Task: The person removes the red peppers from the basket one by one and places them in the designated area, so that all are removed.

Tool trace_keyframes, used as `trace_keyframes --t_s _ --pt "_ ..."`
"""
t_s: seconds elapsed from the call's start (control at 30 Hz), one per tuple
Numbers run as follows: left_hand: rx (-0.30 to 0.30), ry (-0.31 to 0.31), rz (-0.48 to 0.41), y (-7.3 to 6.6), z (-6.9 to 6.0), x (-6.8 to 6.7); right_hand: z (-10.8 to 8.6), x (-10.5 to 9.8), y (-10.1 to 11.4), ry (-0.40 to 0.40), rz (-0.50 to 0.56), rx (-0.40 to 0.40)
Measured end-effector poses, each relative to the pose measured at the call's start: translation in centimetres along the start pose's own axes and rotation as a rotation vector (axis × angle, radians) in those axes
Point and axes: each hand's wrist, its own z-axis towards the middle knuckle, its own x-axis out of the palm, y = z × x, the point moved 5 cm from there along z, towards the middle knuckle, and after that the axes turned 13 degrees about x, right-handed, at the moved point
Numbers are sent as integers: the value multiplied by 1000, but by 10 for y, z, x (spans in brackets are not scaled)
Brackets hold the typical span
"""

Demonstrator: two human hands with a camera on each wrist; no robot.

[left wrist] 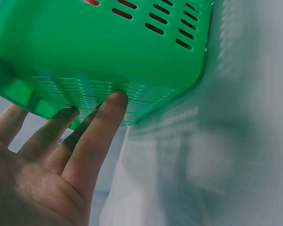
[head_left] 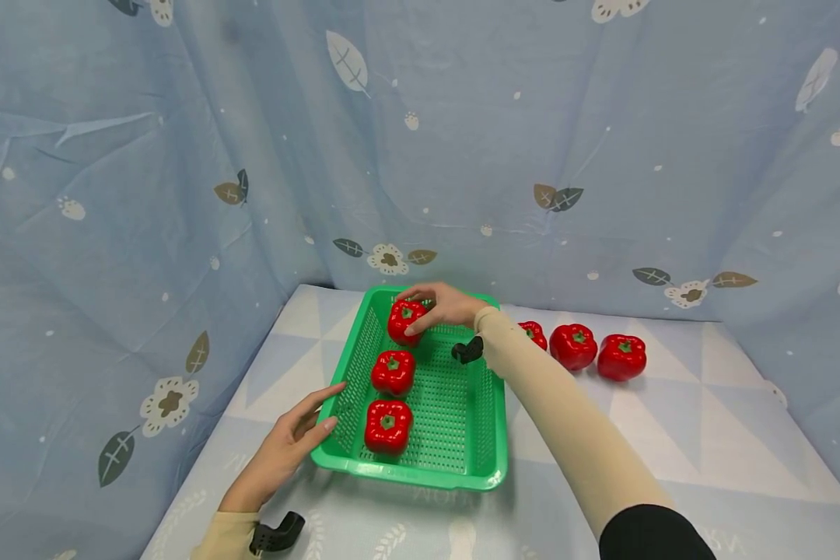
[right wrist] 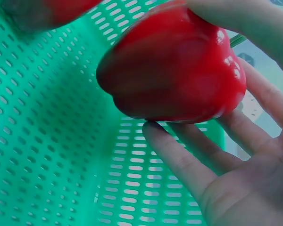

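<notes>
In the head view my right hand [head_left: 442, 305] grips a red bell pepper [head_left: 407, 320] at the far left corner of the green basket [head_left: 437, 481]. The right wrist view shows the held bell pepper [right wrist: 174, 70] between thumb and fingers, over the basket's perforated wall. Two more red bell peppers, a middle one [head_left: 393, 372] and a near one [head_left: 388, 427], sit along the basket's left side. My left hand [head_left: 285, 445] is at the basket's near left side; in the left wrist view its fairly straight fingers [left wrist: 96, 136] touch the outer wall.
Right of the basket, three red bell peppers stand in a row: one partly behind the right sleeve [head_left: 533, 334], a middle one [head_left: 573, 347] and a right one [head_left: 621, 358]. A patterned cloth covers the table [head_left: 679, 420]. Blue curtains [head_left: 462, 155] hang behind and at the left.
</notes>
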Motion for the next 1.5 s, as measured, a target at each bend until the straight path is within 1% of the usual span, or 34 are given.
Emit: trace_keyframes --t_s 0.13,0.3,0.57,0.73,0.9,1.0,1.1,1.5 --pt "6 5 5 0 0 0 -8 -9 5 -5 17 -12" --pt "-7 3 29 0 0 0 -22 -19 14 -1 27 -38" --pt "-19 0 34 -1 0 -1 -56 -39 37 -2 8 -134" --pt "-20 -1 27 -3 0 -1 -78 -52 46 -29 2 -163" --pt "-35 1 29 0 1 -1 -98 -64 49 -43 23 -183" --pt "-46 0 16 1 0 -1 -109 -72 49 -44 45 -188" --pt "-50 0 7 1 0 0 -119 -78 43 -47 55 -177" --pt "-45 2 27 -2 0 1 -162 -97 17 -82 57 -129"
